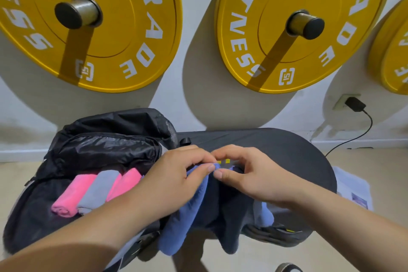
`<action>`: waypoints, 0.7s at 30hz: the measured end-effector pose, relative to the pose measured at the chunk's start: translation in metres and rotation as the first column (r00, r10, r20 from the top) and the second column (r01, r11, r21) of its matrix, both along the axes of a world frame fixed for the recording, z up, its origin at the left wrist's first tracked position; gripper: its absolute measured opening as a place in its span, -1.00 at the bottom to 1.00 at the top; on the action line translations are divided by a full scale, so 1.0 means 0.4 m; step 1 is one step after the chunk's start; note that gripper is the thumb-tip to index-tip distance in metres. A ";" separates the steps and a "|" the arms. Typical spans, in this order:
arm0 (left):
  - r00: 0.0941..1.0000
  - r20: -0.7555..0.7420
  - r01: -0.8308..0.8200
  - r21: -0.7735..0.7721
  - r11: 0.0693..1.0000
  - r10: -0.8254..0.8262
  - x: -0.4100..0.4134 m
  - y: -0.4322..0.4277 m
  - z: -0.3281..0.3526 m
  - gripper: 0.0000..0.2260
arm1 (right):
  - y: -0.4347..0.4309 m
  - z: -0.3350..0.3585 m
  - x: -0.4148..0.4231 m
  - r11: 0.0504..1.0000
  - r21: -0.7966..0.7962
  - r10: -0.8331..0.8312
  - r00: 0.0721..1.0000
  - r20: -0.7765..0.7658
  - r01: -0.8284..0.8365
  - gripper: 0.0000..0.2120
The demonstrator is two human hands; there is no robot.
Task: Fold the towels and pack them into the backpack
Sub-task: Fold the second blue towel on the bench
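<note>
A black backpack lies open on the left of a black bench pad. Inside it lie three rolled towels side by side: a pink one, a grey one and another pink one. A blue towel hangs over the pad's near edge, and a dark towel hangs beside it. My left hand and my right hand meet above the pad, each pinching the blue towel's top edge between thumb and fingers.
Yellow weight plates hang on pegs on the white wall behind the bench. A black charger sits in a wall socket at right, its cable running down to the floor. White paper lies on the floor right of the bench.
</note>
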State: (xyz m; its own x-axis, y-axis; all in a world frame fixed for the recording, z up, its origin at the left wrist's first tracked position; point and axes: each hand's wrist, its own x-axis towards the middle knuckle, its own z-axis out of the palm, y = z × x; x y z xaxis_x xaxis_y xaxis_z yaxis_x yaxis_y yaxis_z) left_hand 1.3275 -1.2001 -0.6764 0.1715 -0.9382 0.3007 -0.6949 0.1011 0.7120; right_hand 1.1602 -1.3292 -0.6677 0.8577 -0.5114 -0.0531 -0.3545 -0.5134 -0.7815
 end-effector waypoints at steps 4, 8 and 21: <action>0.996 -0.053 -0.071 0.062 0.996 0.074 0.008 -0.008 -0.004 -0.97 | -0.015 -0.016 0.004 0.992 0.041 -0.123 0.992 -0.001 0.123 -0.82; 0.987 -0.024 -0.146 0.248 0.958 0.157 0.045 -0.008 -0.022 -0.90 | -0.043 -0.025 -0.007 0.938 0.112 -0.328 0.944 -0.024 0.329 -0.73; 0.930 -0.149 -0.310 0.182 0.933 0.337 0.042 -0.008 -0.004 -0.87 | -0.041 -0.010 -0.008 0.783 0.401 -0.506 0.862 -0.032 0.475 -0.89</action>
State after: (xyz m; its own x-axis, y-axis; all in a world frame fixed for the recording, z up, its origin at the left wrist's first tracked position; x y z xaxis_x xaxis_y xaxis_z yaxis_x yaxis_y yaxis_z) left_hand 1.3442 -1.2035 -0.6778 0.5101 -0.8548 0.0957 -0.5346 -0.2279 0.8138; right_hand 1.1571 -1.3454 -0.6717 0.5057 -0.8156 -0.2812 -0.4102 0.0594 -0.9101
